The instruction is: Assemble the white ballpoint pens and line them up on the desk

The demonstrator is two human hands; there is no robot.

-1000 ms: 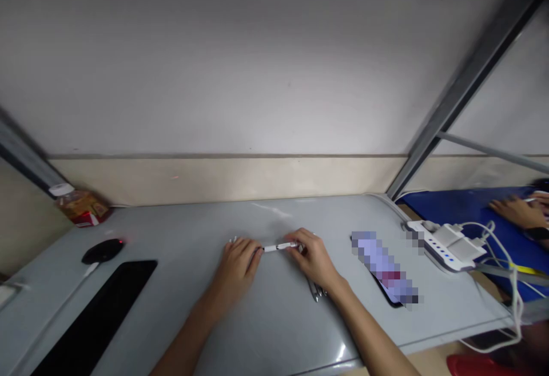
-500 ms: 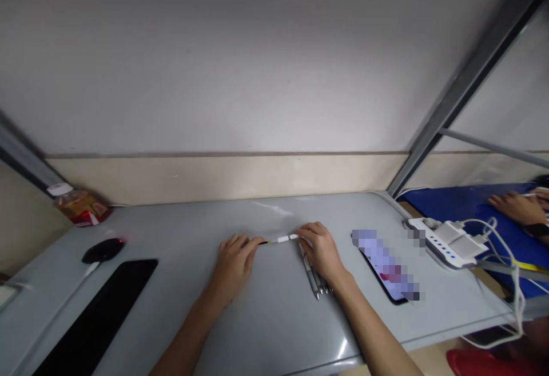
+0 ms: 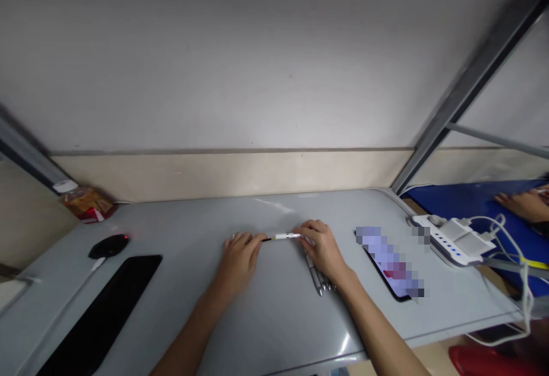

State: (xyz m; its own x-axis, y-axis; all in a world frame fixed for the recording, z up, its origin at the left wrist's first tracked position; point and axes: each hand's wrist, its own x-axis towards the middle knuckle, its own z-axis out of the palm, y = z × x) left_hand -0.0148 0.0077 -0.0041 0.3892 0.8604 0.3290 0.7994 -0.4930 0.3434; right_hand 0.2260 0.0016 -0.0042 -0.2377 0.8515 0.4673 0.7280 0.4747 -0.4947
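Note:
My left hand is closed, thumb and fingertips pinching the left end of a thin black-and-yellow rod that looks like a pen refill. The rod lines up with a white pen barrel, which has a dark band. At the barrel's right end, my right hand is closed in a pinch. Both pieces are level, just over the grey desk. Several grey pens with silver tips lie side by side under my right hand, which partly covers them.
A phone lies right of my hands, by a white power strip with plugs and cables. At left are a black mouse, a dark flat slab and a tipped bottle. Another person's hand is over a blue surface.
The view has shifted slightly. Less of the dark rod shows between my left fingertips and the white barrel. Both hands keep their pinch.

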